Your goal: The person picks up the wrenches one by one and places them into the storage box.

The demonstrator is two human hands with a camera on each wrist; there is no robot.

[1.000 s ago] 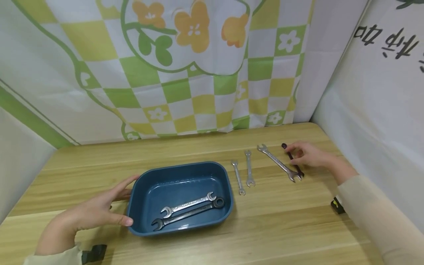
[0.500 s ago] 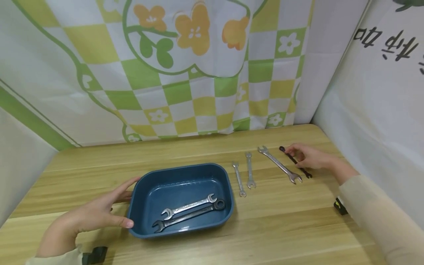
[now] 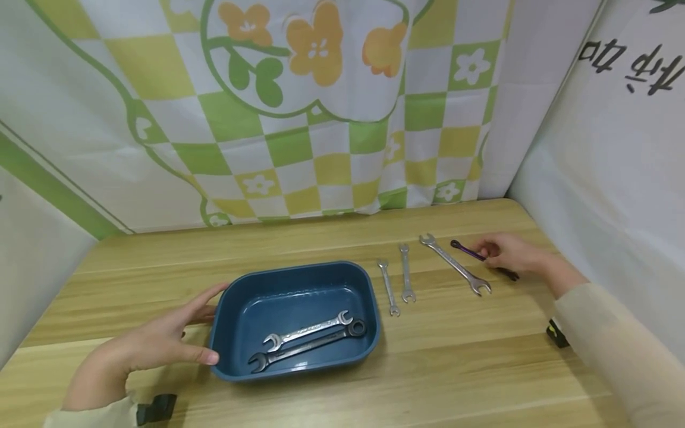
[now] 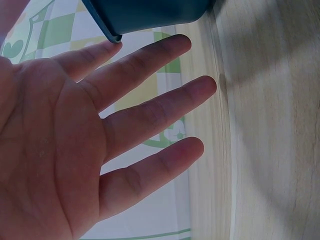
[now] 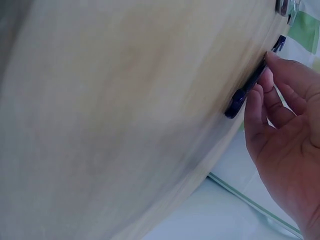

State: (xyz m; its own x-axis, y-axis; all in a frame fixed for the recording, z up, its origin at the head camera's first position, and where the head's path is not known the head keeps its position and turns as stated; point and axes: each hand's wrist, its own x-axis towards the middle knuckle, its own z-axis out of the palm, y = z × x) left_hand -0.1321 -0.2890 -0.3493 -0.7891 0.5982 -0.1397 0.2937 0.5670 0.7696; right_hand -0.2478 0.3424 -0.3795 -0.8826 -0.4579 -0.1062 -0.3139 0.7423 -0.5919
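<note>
My right hand [image 3: 507, 252] pinches a dark purple wrench [image 3: 468, 251] by its middle at the right of the table. In the right wrist view, thumb and fingertips meet around this dark wrench [image 5: 256, 75], which lies close to the tabletop. At the left end of a blue plastic basin [image 3: 299, 297], my left hand [image 3: 155, 343] has its thumb and a finger touching the rim. The left wrist view shows the fingers [image 4: 155, 112] straight and spread, beside the basin's corner. Inside the basin lie a silver open-end wrench [image 3: 307, 331] and a darker combination wrench [image 3: 307, 346].
Between basin and right hand, two small silver wrenches [image 3: 389, 288] [image 3: 406, 273] and a larger silver wrench [image 3: 455, 264] lie apart on the wooden table [image 3: 428, 368]. A checked flower-print cloth [image 3: 321, 148] hangs behind the table's back edge.
In my right hand the dark wrench has swung round, its near end going right, away from the large silver wrench. My left hand and the basin stay put.
</note>
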